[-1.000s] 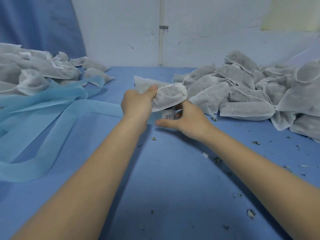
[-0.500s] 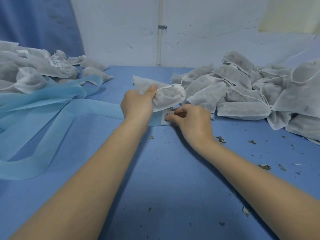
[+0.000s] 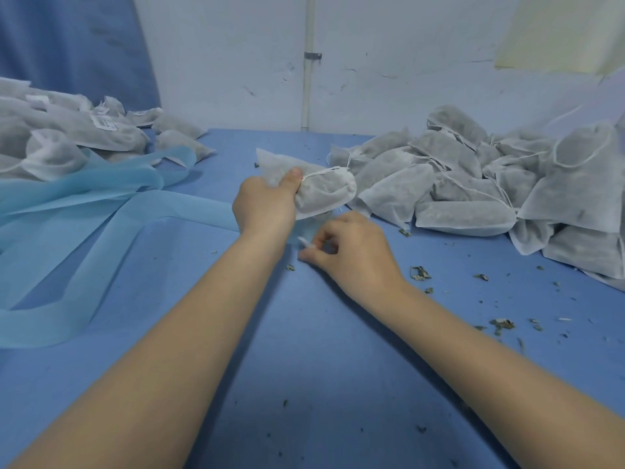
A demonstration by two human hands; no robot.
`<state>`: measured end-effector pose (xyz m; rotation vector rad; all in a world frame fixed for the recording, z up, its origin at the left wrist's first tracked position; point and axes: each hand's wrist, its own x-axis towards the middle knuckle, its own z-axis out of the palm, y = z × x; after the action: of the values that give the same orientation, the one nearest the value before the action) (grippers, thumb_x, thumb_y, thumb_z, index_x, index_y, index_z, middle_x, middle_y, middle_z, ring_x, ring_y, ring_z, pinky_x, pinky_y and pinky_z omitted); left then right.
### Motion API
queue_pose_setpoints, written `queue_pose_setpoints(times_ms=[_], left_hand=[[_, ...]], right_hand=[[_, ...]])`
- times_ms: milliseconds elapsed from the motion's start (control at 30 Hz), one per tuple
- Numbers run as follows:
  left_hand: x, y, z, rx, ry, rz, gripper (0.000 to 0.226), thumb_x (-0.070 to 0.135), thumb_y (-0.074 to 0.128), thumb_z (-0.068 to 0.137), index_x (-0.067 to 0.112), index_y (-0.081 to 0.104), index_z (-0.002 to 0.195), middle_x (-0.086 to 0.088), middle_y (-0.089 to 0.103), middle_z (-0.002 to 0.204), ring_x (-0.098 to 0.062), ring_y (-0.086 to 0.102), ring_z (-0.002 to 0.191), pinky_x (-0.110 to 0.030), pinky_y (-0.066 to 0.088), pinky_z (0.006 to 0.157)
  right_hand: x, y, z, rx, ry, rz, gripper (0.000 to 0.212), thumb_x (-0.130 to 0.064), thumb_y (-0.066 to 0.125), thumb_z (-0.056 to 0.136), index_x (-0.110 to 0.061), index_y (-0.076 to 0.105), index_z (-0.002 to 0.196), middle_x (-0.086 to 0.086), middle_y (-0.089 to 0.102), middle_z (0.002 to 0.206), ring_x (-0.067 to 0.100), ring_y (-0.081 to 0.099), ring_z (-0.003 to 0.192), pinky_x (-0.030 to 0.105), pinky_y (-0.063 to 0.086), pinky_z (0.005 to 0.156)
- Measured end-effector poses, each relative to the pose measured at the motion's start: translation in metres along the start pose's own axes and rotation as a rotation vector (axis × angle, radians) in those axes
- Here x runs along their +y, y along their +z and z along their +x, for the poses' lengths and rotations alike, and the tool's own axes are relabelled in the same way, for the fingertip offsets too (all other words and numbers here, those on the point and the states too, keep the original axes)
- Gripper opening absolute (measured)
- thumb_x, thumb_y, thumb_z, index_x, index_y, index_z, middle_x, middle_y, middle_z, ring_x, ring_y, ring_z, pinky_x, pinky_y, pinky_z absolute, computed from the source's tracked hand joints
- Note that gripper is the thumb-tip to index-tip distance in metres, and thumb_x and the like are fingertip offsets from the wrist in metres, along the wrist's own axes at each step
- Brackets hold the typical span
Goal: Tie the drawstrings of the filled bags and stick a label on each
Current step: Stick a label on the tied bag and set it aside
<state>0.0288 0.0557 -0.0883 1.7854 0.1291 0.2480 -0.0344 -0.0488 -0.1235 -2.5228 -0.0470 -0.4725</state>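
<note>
The left hand (image 3: pixel 265 204) grips a filled white non-woven drawstring bag (image 3: pixel 324 192) above the blue table (image 3: pixel 304 350), thumb pressed on its cinched neck, where a thin white drawstring (image 3: pixel 324 171) loops. Dark contents show through the fabric. Just below, the right hand (image 3: pixel 351 255) pinches a small white label (image 3: pixel 305 243) between thumb and forefinger; its print is unreadable. Unlabelled filled bags (image 3: pixel 473 187) pile on the right; labelled bags (image 3: pixel 84 130) lie left, beside light blue backing strips (image 3: pixel 101 214).
</note>
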Motion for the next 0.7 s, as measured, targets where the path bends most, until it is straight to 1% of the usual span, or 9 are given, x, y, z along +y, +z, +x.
queue_pose_setpoints(times_ms=[100,167,233,300,367,467,533,600,700], left_hand=[[0.0,-0.002,0.0,-0.01,-0.003,-0.025,0.041,0.041,0.063,0.087,0.005,0.066,0.104,-0.011,0.069,0.104,-0.029,0.062,0.101,-0.035,0.047,0.085],[0.001,-0.003,-0.001,-0.011,0.005,-0.042,0.038,0.04,0.064,0.086,0.004,0.067,0.099,-0.012,0.069,0.102,-0.03,0.063,0.1,-0.034,0.046,0.084],[0.003,-0.004,-0.003,-0.026,0.071,-0.031,0.03,0.037,0.064,0.086,0.007,0.067,0.09,-0.01,0.07,0.095,-0.029,0.064,0.096,-0.034,0.047,0.08],[0.008,-0.005,-0.008,-0.059,0.164,0.005,0.028,0.037,0.065,0.086,0.009,0.067,0.085,-0.005,0.068,0.084,-0.026,0.062,0.086,-0.032,0.044,0.072],[0.012,-0.005,-0.013,-0.118,0.236,0.016,0.029,0.036,0.067,0.084,0.007,0.067,0.084,-0.004,0.067,0.081,-0.022,0.058,0.078,-0.034,0.043,0.07],[0.017,-0.005,-0.021,-0.249,0.284,0.014,0.029,0.032,0.07,0.082,0.007,0.062,0.071,-0.001,0.058,0.068,-0.017,0.049,0.066,-0.033,0.038,0.063],[0.018,-0.005,-0.024,-0.335,0.288,-0.006,0.037,0.035,0.073,0.079,-0.001,0.063,0.078,-0.006,0.059,0.07,-0.017,0.048,0.068,-0.03,0.035,0.064],[0.018,-0.005,-0.027,-0.401,0.285,-0.043,0.048,0.039,0.074,0.073,-0.005,0.066,0.09,-0.016,0.066,0.082,-0.017,0.053,0.073,-0.031,0.038,0.067],[0.018,-0.005,-0.028,-0.464,0.274,-0.092,0.041,0.033,0.073,0.076,-0.005,0.067,0.092,-0.016,0.069,0.088,-0.017,0.057,0.075,-0.031,0.04,0.07]], right_hand=[[-0.003,-0.009,-0.006,-0.098,-0.063,0.05,0.022,-0.039,0.079,0.074,-0.023,0.065,0.079,-0.006,0.044,0.096,0.008,0.046,0.089,0.023,0.039,0.08],[-0.006,-0.023,-0.006,-0.109,-0.103,0.098,0.023,-0.038,0.081,0.072,-0.027,0.061,0.075,-0.01,0.042,0.091,-0.003,0.044,0.081,0.013,0.035,0.074],[-0.008,-0.041,-0.004,-0.067,-0.145,0.131,0.021,-0.035,0.08,0.075,-0.029,0.059,0.073,-0.014,0.041,0.087,-0.012,0.043,0.074,0.006,0.032,0.072],[-0.008,-0.058,-0.002,0.001,-0.184,0.096,0.018,-0.033,0.077,0.078,-0.025,0.062,0.076,-0.012,0.042,0.086,-0.011,0.042,0.073,0.004,0.032,0.072],[-0.007,-0.071,0.002,0.075,-0.204,0.055,0.017,-0.033,0.076,0.079,-0.022,0.064,0.08,-0.008,0.044,0.089,-0.009,0.04,0.077,0.004,0.031,0.073],[-0.004,-0.085,0.008,0.127,-0.194,0.061,0.016,-0.033,0.076,0.079,-0.022,0.063,0.08,-0.004,0.046,0.095,-0.007,0.038,0.079,0.003,0.028,0.073],[-0.001,-0.09,0.011,0.128,-0.18,0.042,0.017,-0.033,0.075,0.079,-0.024,0.061,0.08,-0.003,0.046,0.098,-0.003,0.038,0.081,0.003,0.027,0.073],[0.003,-0.091,0.012,0.123,-0.16,0.035,0.017,-0.034,0.075,0.079,-0.026,0.06,0.081,-0.003,0.046,0.101,0.003,0.038,0.084,0.003,0.027,0.072],[0.005,-0.09,0.013,0.113,-0.13,0.063,0.018,-0.034,0.076,0.078,-0.027,0.059,0.077,-0.005,0.046,0.099,-0.003,0.041,0.082,0.003,0.03,0.071]])
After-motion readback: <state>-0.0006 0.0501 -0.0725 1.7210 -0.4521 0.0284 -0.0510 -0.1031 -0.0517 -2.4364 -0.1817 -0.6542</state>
